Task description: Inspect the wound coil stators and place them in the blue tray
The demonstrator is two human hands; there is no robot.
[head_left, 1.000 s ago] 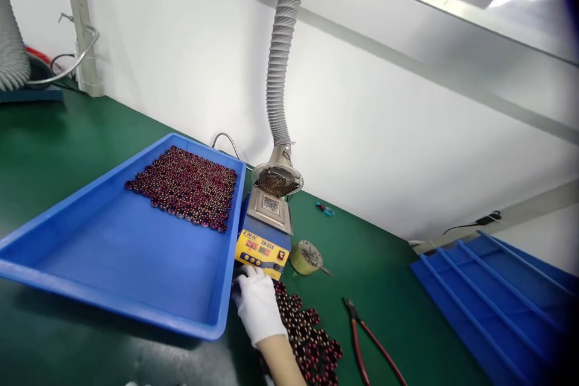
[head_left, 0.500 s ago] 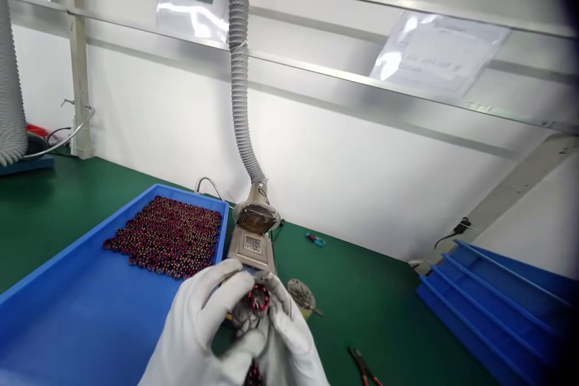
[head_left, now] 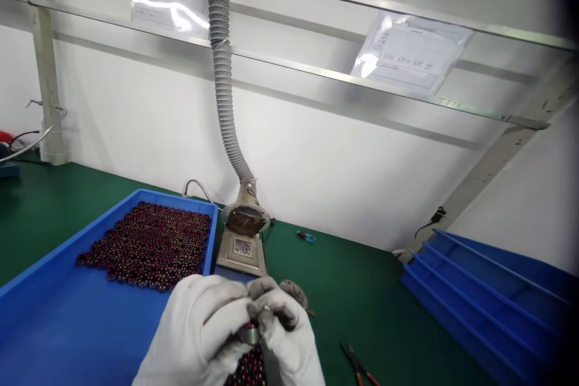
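Green-matted bench (head_left: 362, 289) before white wall: left white-gloved hand (head_left: 199, 332) and right white-gloved hand (head_left: 284, 338), both closed on small red-wound coil part (head_left: 248, 333) just beside blue plastic tray (head_left: 45, 325); best kept pinched firmly, held steady.

I have both hands in white gloves, close together low in the view. My left hand (head_left: 196, 329) curls its fingers inward, and my right hand (head_left: 284, 338) touches it, with darkened fingertips (head_left: 271, 307) pinched together.
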